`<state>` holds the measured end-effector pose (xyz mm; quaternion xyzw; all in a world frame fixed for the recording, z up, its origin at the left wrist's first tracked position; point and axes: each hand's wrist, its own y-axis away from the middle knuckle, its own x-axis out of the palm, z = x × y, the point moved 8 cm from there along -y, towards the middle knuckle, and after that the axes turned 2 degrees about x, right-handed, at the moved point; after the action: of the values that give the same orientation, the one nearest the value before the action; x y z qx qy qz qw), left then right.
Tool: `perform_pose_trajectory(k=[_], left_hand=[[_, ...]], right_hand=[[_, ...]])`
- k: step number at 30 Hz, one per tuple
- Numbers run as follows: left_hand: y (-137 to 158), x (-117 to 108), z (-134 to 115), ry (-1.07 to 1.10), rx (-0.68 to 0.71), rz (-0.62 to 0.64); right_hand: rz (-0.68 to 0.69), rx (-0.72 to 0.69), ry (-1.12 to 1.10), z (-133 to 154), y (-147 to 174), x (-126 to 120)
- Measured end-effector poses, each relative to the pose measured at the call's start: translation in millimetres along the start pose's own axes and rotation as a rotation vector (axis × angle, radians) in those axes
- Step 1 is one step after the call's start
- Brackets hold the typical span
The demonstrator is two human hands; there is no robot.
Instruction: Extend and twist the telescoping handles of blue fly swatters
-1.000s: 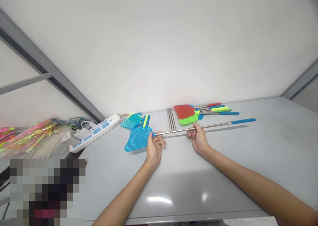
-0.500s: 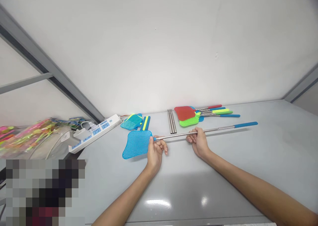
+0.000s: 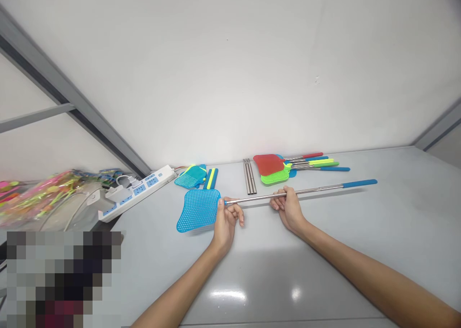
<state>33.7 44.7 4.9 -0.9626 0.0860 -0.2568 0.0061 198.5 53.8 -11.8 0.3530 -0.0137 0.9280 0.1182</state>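
Note:
A blue fly swatter (image 3: 199,210) with a long metal rod and a blue grip is held lengthwise over the table. My left hand (image 3: 226,222) pinches it where the perforated head joins the rod, thumb on top. Around the middle of the rod, my right hand (image 3: 288,205) has its fingers closed. The blue grip points to the right, slightly raised. Behind my right hand lies a pile of swatters, a red swatter (image 3: 268,164) on top and a green swatter (image 3: 275,176) below it. Several bare metal rods (image 3: 249,176) lie left of that pile.
Loose blue swatter heads (image 3: 192,176) and short blue and yellow grips (image 3: 211,178) lie at the back left. Beside them is a white power strip (image 3: 139,192) with plugs and cables. Plastic-bagged colourful items (image 3: 43,198) fill the far left. A wall stands behind the grey table (image 3: 324,280).
Both hands keep the same hold on the fly swatter. Its grip end shows slightly farther right and lower; the rest is nearly unchanged.

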Motion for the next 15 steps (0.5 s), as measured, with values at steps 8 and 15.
perform_pose_trajectory(k=[8,15], left_hand=[[0.9,-0.1,-1.1,0.016,0.001,0.010],[2.2,1.7,-0.4,0.003,-0.021,0.016]], right_hand=[[0.019,0.016,0.008,-3.6,-1.0,0.4],[0.068,0.043,0.056,-5.2,1.8,6.5]])
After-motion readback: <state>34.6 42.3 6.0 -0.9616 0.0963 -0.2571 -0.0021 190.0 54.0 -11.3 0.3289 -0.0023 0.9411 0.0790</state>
